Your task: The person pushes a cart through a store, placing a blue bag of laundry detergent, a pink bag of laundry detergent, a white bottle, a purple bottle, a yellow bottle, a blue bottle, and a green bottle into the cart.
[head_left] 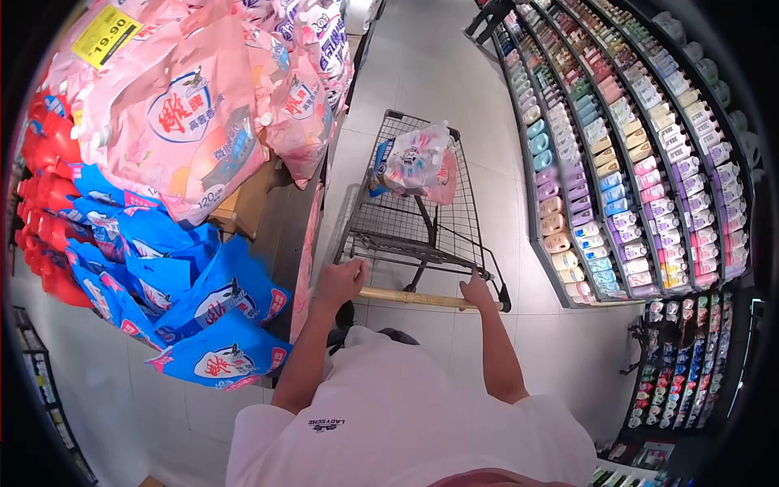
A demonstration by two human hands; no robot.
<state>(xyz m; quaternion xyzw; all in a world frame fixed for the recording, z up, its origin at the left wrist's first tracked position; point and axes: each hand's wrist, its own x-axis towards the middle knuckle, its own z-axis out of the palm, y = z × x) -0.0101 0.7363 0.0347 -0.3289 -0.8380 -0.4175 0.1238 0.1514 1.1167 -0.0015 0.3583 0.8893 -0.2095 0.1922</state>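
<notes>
A dark wire shopping cart [454, 241] stands right in front of me, with a yellowish handle bar [406, 298] across its near side. My left hand [344, 282] is closed at the bar's left end. Near the right end, my right hand [477, 290] is also closed round the bar, with its upper fingers pointing forward. In the cart's basket lie several soft plastic packs: a white and clear one [415, 156] on top, a pink one [443, 180] to the right and a blue one [378, 170] at the left.
Large pink detergent bags [174, 122] are piled to the left, with blue bags [203, 296] and red containers [49, 195] below. A yellow price sign [107, 38] tops the pile. Shelves of bottles [600, 162] line the right. A person's legs [487, 20] show far down the tiled aisle [422, 77].
</notes>
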